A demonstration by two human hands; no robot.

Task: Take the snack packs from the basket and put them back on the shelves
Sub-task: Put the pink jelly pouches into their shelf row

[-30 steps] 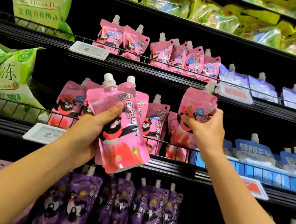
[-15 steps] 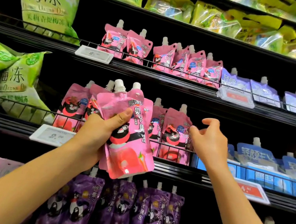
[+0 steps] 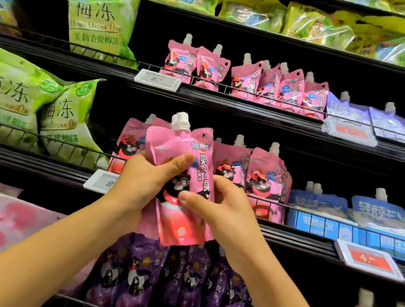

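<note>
Scene: A person stands before black store shelves (image 3: 230,104), both bare arms raised toward the middle tier.
Left hand (image 3: 138,183): Wrapped around a pink pouch (image 3: 180,219) from its nine o'clock side, thumb pressed across the front, fingers curled behind. More pink pack edge shows behind it; how many packs the hand holds cannot be told.
Right hand (image 3: 224,210): At the pouch's three o'clock edge, thumb on the front near the bear print, fingers curled around the side, pinching it.
Pouch: Held upright in front of the middle shelf, white cap (image 3: 181,120) at twelve o'clock, clear of the wire rail (image 3: 293,210).
Middle row (image 3: 266,179): Matching pink pouches stand behind the rail, at three and nine o'clock of the held one.
Upper row (image 3: 247,78): More pink pouches at twelve o'clock, pale purple ones (image 3: 386,121) toward two o'clock.
Neighbours: Green bags (image 3: 18,103) at nine o'clock; blue pouches (image 3: 372,212) at three o'clock; dark purple pouches (image 3: 150,277) at six o'clock.
Tags: White price tag (image 3: 101,181) just beside the left wrist; red tag (image 3: 369,259) at four o'clock.
</note>
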